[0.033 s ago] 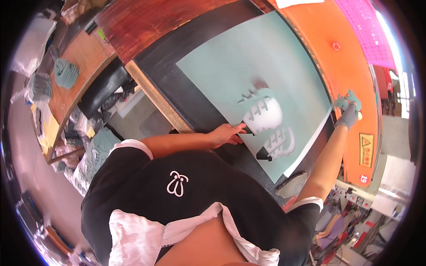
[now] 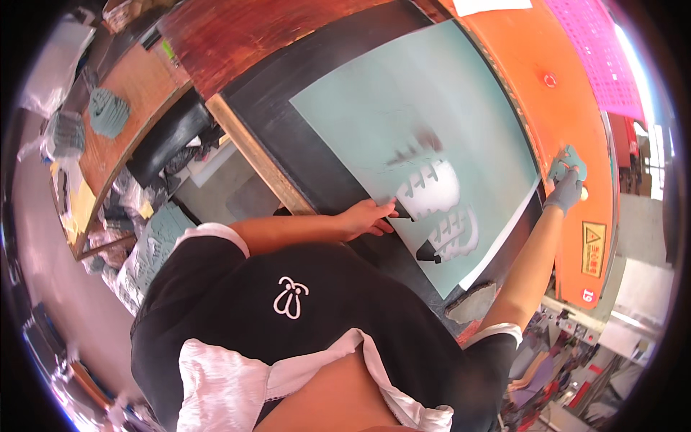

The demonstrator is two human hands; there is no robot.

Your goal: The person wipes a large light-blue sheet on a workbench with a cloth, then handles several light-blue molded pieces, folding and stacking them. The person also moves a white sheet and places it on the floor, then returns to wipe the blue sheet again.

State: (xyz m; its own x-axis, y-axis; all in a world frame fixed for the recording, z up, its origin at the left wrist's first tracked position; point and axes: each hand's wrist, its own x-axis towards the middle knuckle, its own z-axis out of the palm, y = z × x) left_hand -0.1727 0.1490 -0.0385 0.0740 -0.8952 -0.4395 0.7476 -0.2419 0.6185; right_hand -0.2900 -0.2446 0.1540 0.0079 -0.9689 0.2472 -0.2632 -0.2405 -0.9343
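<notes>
A large teal sheet [image 2: 410, 93] lies on the black work surface [image 2: 273, 137], with jagged cut-outs near its lower side showing white and black beneath. My bare left hand [image 2: 367, 219] is at the sheet's left edge, beside the cut-outs. Its fingers appear closed on that edge, though their tips are partly hidden. Out to the right, my right hand [image 2: 565, 191] wears a grey glove and is closed on small teal cut pieces [image 2: 568, 164]. It is over the orange machine panel [image 2: 533, 79].
A wooden rail [image 2: 248, 155] borders the work surface on the left. Further left, a wooden table [image 2: 137, 79] bears a stack of teal pieces [image 2: 108, 113]. A pink perforated basket [image 2: 594, 50] is at the far right. A grey slab [image 2: 471, 304] lies near my right arm.
The teal pieces in my right hand look more bunched together than before. My left hand stays at the sheet's edge.
</notes>
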